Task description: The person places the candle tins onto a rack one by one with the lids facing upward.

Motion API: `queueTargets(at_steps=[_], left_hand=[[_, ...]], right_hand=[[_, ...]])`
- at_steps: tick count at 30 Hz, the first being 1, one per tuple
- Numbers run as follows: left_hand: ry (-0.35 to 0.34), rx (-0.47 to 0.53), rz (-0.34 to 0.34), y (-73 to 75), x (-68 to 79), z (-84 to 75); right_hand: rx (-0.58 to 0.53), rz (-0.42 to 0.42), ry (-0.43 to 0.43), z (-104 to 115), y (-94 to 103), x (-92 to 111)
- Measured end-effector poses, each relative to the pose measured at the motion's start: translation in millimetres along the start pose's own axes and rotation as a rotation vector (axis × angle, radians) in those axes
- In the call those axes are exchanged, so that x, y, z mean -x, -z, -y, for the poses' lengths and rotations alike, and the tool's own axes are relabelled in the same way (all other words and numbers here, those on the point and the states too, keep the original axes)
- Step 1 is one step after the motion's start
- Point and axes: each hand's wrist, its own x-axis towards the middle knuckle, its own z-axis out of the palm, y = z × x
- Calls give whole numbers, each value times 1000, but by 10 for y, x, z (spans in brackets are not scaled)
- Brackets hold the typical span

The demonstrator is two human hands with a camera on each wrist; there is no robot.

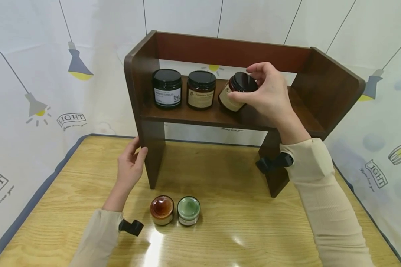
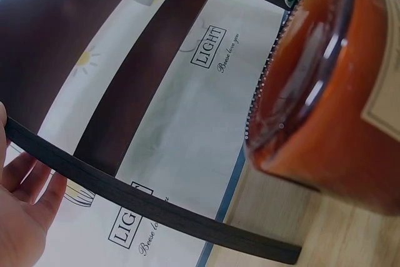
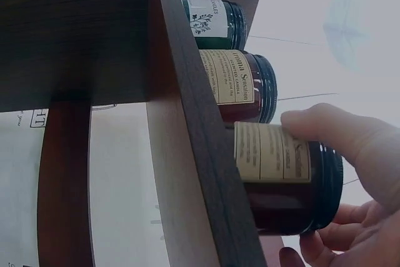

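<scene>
My right hand (image 1: 269, 91) grips an amber scented candle jar (image 1: 232, 98) with a black lid and cream label, tilted at the shelf's middle. In the right wrist view, the thumb lies on the label of that candle jar (image 3: 275, 173) and fingers curl behind its lid. Left of it on the shelf stand a matching amber jar (image 1: 201, 91) and a dark green jar (image 1: 167, 89) with a white label, both lidded. My left hand (image 1: 130, 165) touches the left side panel of the dark wooden shelf (image 1: 200, 116), its fingers around the panel's edge in the left wrist view.
On the wooden table (image 1: 227, 237), in front of the shelf, stand two lidless candle jars: an orange one (image 1: 162, 209) and a green one (image 1: 188, 210). A white printed cloth (image 1: 100, 74) hangs behind. The shelf's right panel (image 1: 334, 89) rises beside my right forearm.
</scene>
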Motion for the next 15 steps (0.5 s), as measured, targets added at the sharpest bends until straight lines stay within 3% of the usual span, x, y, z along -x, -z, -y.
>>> queueTargets(at_steps=[6,15], left_hand=[[3,-4,-1,-2,-6,-14],[5,8,-2,-2,-3,-10]], right_hand=[[39,31,13,7,-8,-45],[-23,117,88,-17,-28,-63]])
